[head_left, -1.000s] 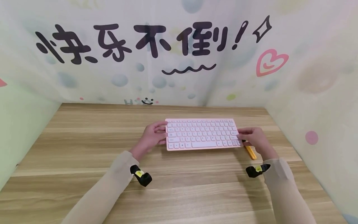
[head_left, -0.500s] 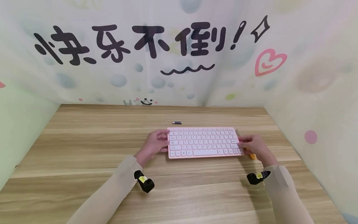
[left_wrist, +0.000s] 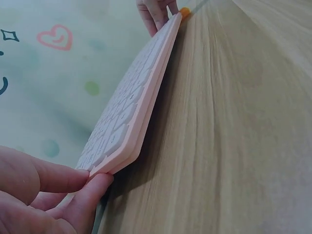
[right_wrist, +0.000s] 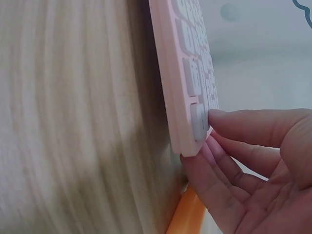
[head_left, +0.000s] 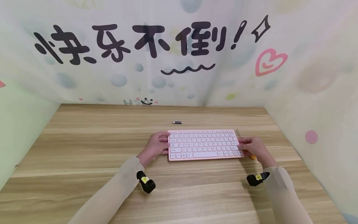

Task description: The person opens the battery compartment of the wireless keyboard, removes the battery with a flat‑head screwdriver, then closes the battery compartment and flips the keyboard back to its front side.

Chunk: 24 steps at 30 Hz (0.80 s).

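A pink keyboard [head_left: 205,144] with white keys is held level, low over the wooden table, by both hands. At its left end my left hand [head_left: 156,144] pinches the edge, thumb and fingers on opposite faces in the left wrist view. My right hand [head_left: 253,146] pinches the right end; its thumb lies by a corner key in the right wrist view. Partly hidden under that hand is an orange-handled tool [right_wrist: 187,214] with a thin metal shaft [head_left: 238,133], like a screwdriver. Shadow shows beneath the keyboard; whether its underside touches the table I cannot tell.
Behind the keyboard a small dark battery [head_left: 177,122] with a silvery end lies on the wooden table [head_left: 84,149]. A printed cloth [head_left: 112,77] hangs along the table's back, and pale walls [head_left: 316,109] flank the sides.
Both hands have brought the keyboard down and toward me, mostly in the first half second. The battery behind it and the tool's metal shaft have come into view.
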Each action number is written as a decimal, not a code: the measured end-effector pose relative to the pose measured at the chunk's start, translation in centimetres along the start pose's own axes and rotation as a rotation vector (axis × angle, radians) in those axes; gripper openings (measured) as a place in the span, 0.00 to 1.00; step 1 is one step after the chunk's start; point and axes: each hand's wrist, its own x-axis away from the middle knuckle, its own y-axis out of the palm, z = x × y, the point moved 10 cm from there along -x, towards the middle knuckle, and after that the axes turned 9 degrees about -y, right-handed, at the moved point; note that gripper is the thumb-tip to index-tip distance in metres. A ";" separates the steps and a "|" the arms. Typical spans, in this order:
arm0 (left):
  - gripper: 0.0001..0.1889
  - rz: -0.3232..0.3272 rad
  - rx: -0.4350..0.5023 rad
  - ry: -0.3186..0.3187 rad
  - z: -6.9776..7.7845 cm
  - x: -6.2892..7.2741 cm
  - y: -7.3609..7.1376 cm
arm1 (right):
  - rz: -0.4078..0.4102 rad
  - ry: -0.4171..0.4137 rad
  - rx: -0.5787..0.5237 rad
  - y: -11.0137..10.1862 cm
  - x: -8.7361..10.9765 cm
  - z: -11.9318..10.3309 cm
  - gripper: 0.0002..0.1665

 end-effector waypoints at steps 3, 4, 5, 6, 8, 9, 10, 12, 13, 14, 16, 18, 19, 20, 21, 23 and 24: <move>0.26 0.007 -0.009 -0.001 0.1 -0.1 0.0 | -0.003 -0.001 -0.005 0.0 0.0 -0.1 0.26; 0.26 0.009 -0.017 0.004 0.1 -0.1 0.0 | -0.001 -0.001 -0.008 0.0 0.1 -0.1 0.25; 0.26 0.013 -0.021 0.004 0.2 -0.2 0.0 | -0.001 0.000 -0.010 0.0 0.1 -0.1 0.25; 0.26 0.018 -0.027 0.006 0.2 -0.2 0.0 | 0.001 0.000 -0.012 0.0 0.1 -0.1 0.25; 0.26 0.028 -0.040 0.007 0.2 -0.3 -0.1 | 0.004 -0.002 -0.014 0.0 0.1 -0.1 0.25; 0.26 0.033 -0.045 0.007 0.2 -0.3 -0.1 | 0.005 -0.003 -0.016 0.1 0.1 -0.1 0.25; 0.27 0.036 -0.047 0.005 0.2 -0.4 -0.1 | 0.009 0.002 -0.023 0.1 0.0 0.0 0.25; 0.27 0.039 -0.049 0.002 0.2 -0.4 -0.2 | 0.008 0.003 -0.034 0.2 0.0 0.1 0.25; 0.27 0.041 -0.048 -0.001 0.1 -0.5 -0.2 | 0.006 0.002 -0.036 0.3 0.0 0.1 0.25; 0.27 0.040 -0.046 -0.003 0.1 -0.5 -0.3 | 0.008 0.002 -0.037 0.4 0.0 0.2 0.25; 0.27 0.039 -0.039 -0.010 0.0 -0.5 -0.3 | 0.012 0.001 -0.035 0.4 0.0 0.2 0.25; 0.27 0.034 -0.032 -0.012 -0.1 -0.5 -0.4 | 0.015 -0.007 -0.027 0.5 0.0 0.2 0.25; 0.28 0.031 -0.029 -0.014 -0.1 -0.4 -0.4 | 0.016 -0.011 -0.020 0.5 0.0 0.1 0.25; 0.28 0.026 -0.026 -0.012 -0.1 -0.4 -0.3 | 0.017 -0.013 -0.018 0.5 0.0 0.0 0.24; 0.28 0.022 -0.022 -0.013 -0.1 -0.4 -0.3 | 0.016 -0.014 -0.016 0.5 0.1 0.0 0.24; 0.27 0.014 -0.016 -0.009 0.0 -0.3 -0.3 | 0.009 -0.018 -0.008 0.5 0.2 -0.2 0.24; 0.26 0.009 -0.011 -0.007 0.0 -0.3 -0.4 | 0.004 -0.019 0.003 0.5 0.2 -0.3 0.25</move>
